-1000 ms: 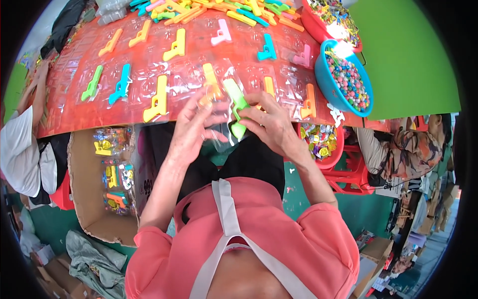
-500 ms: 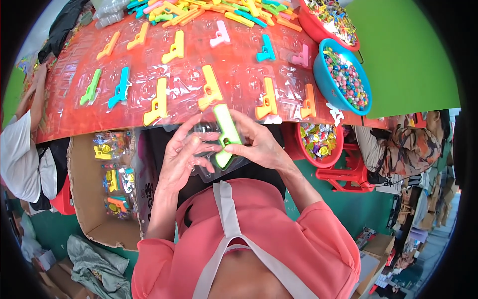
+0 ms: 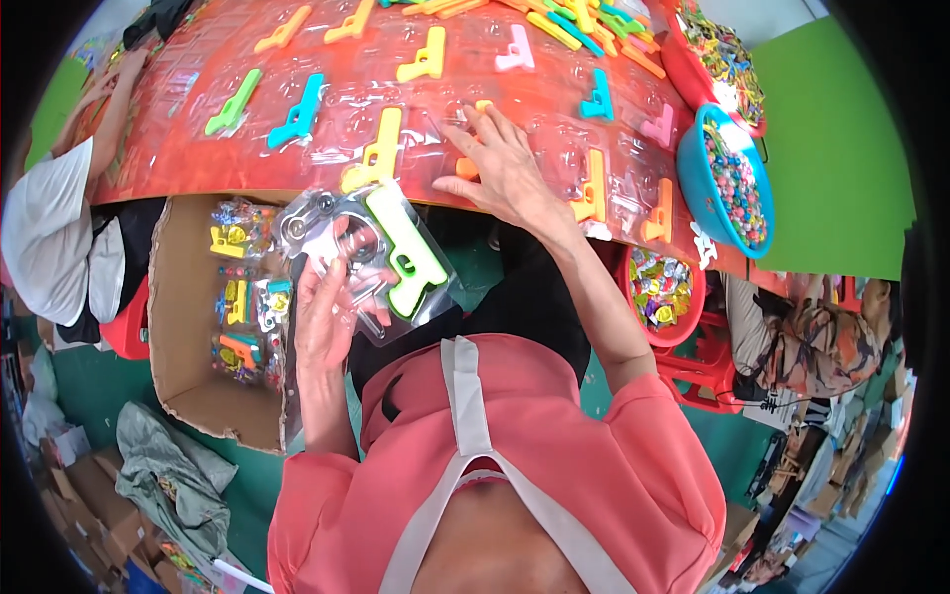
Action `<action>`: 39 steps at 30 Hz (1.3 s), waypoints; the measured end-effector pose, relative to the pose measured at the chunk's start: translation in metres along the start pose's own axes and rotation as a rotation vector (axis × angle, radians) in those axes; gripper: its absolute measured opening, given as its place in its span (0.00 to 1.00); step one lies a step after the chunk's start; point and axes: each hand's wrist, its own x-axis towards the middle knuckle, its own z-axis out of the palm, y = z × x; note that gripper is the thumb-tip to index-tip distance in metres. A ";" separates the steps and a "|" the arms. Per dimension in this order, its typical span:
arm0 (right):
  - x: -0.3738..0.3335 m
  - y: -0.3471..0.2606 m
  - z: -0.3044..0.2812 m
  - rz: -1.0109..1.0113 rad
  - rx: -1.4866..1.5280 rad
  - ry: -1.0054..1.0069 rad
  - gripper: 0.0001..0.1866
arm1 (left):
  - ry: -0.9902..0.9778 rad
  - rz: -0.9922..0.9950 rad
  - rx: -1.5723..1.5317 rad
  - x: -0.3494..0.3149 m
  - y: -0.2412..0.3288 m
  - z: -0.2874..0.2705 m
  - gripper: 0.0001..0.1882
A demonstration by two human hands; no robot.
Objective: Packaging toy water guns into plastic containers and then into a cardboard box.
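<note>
My left hand (image 3: pixel 322 312) pinches a clear plastic blister tray (image 3: pixel 435 302) at its side, above my lap. In that tray lies a bright green toy pistol (image 3: pixel 408 252), tilted. Over the table's near edge, my right hand (image 3: pixel 510 173) reaches with fingers apart across a yellow-orange toy pistol (image 3: pixel 466 168). The hand hides most of this pistol; whether the fingers touch it I cannot tell. Beside it on the left is a yellow toy pistol (image 3: pixel 380 153) in its clear tray, and on the right an orange-yellow one (image 3: pixel 593 188).
Rows of clear trays with toy pistols cover the red table (image 3: pixel 178 163). A blue basin (image 3: pixel 696 188) of colourful beads stands at its right edge. Below left is a cardboard box (image 3: pixel 188 381) of filled packs; below right, a red basin (image 3: pixel 683 332). Other people sit on both sides.
My right hand has let go of the green toy pistol and moved up over the table. The left hand has brought the tray with the green pistol leftward. The view has shifted.
</note>
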 end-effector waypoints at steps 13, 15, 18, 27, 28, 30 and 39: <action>-0.028 0.016 -0.045 0.165 -0.216 0.147 0.33 | -0.001 -0.032 0.056 0.040 -0.003 -0.002 0.30; -0.041 0.036 -0.035 0.187 -0.190 0.141 0.33 | -0.067 0.020 0.078 0.035 0.000 -0.003 0.31; -0.051 0.054 -0.028 0.195 -0.154 0.150 0.32 | -0.091 0.005 0.075 0.036 -0.003 0.004 0.32; -0.096 0.085 -0.079 0.439 -0.284 0.306 0.29 | -0.256 -0.135 -0.008 0.058 -0.018 0.046 0.26; -0.108 0.092 -0.078 0.526 -0.346 0.302 0.29 | -0.263 -0.155 -0.009 0.061 -0.022 0.053 0.26; -0.128 0.105 -0.077 0.564 -0.267 0.256 0.28 | -0.287 -0.187 -0.005 0.068 -0.032 0.066 0.26; -0.147 0.097 -0.154 0.368 0.020 0.594 0.16 | -0.465 -0.353 0.108 0.083 -0.064 0.133 0.28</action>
